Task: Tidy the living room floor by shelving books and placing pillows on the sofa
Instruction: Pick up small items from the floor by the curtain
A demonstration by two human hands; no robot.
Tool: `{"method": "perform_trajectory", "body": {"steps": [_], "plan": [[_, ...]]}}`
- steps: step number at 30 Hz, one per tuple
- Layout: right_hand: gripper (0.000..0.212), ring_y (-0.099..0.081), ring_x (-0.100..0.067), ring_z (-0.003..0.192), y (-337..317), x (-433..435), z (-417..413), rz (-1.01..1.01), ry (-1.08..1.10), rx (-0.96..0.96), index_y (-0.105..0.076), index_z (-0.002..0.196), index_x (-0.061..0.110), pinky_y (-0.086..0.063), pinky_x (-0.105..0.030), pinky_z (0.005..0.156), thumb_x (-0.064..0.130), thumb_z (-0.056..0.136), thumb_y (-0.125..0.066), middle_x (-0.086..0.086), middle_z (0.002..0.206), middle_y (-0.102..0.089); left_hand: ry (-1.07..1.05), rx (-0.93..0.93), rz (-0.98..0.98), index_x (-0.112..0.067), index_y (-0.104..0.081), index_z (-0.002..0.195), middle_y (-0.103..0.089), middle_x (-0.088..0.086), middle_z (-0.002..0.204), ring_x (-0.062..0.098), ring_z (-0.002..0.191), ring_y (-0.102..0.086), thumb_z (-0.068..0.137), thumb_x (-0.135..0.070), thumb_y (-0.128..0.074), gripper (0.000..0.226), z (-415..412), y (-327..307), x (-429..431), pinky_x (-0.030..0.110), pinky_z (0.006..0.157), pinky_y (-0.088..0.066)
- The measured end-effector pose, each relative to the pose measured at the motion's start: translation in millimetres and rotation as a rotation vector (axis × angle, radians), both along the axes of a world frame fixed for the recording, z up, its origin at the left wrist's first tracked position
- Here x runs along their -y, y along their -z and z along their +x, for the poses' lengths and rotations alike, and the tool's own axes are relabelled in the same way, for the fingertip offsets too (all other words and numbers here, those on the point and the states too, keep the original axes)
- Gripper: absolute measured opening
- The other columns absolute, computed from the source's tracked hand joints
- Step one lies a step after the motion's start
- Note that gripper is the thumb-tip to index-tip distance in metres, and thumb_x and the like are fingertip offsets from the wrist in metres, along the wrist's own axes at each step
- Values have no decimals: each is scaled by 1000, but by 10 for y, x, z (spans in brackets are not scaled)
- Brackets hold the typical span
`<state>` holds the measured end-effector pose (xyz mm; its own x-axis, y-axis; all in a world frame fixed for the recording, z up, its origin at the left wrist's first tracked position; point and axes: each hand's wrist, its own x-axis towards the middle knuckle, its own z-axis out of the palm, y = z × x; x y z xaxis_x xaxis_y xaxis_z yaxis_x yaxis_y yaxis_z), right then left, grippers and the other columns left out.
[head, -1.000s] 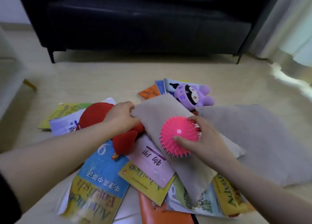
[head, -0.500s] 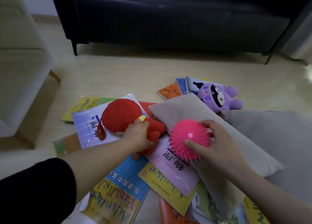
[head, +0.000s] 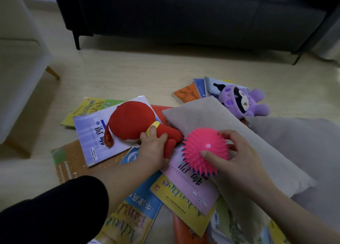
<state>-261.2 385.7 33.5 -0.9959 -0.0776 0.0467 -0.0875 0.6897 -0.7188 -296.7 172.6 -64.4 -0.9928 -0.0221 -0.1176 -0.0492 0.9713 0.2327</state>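
l hand (head: 153, 150): plush (head: 131, 120); r hand (head: 239, 164): ball (head: 202, 146)

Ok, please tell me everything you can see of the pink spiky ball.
The ball is round, bright pink, rubbery-looking, covered in short spikes; a few at its lower edge look blue. A white dot faces the camera. The right hand grips it, thumb in front, over the beige pillow and a pink book.

Dim, cool, even light. Beyond the left hand (head: 153, 150) and right hand (head: 237, 162) the floor (head: 128, 74) is palest; the sofa (head: 184, 13) farther off sinks near black, soft shadow beneath. Wide-angle bending curves the edges; book covers (head: 128, 216) nearest the wrists look smeared
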Motion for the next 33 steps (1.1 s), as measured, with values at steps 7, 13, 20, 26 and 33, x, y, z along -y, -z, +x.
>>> {"method": "perform_trajectory", "body": {"steps": [7,13,20,26,33], "plan": [[55,-59,-5,95,-3,-94,-7,-5,29,14,-55,113,33,-50,-32,84,44,67,-82,10,111,-59,-7,-13,5,-30,-44,129,-17,15,142,38,114,-32,78,-34,-69,56,-50,100,-12,40,94,-41],[63,-60,-7,97,-2,-120,25,-12,30,34,-55,113,35,-52,-35,86,56,59,-79,11,111,-59,-11,-23,56,-26,-50,126,-27,12,133,34,104,-37,79,-29,-68,51,-72,2,82,39,89,-41],[64,-60,-4,95,-163,-144,82,-63,50,11,-55,110,36,-52,-31,82,64,53,-69,14,109,-60,-88,-189,209,-22,-55,120,-38,6,116,24,90,-34,80,-24,-62,41,22,-381,283,33,72,-29],[53,-59,-2,95,-447,-179,177,-117,61,-3,-55,112,34,-51,-32,84,46,68,-81,14,111,-58,-169,-282,433,-24,-58,117,-43,1,106,29,98,-49,70,-40,-45,52,171,-854,323,41,89,-43],[56,-58,0,97,-882,-377,196,-163,145,-103,-52,110,37,-46,-27,83,48,64,-82,16,110,-58,-173,-415,686,-30,-58,115,-43,-2,106,11,96,-48,72,-31,-51,44,353,-1553,45,24,84,-37]]}}
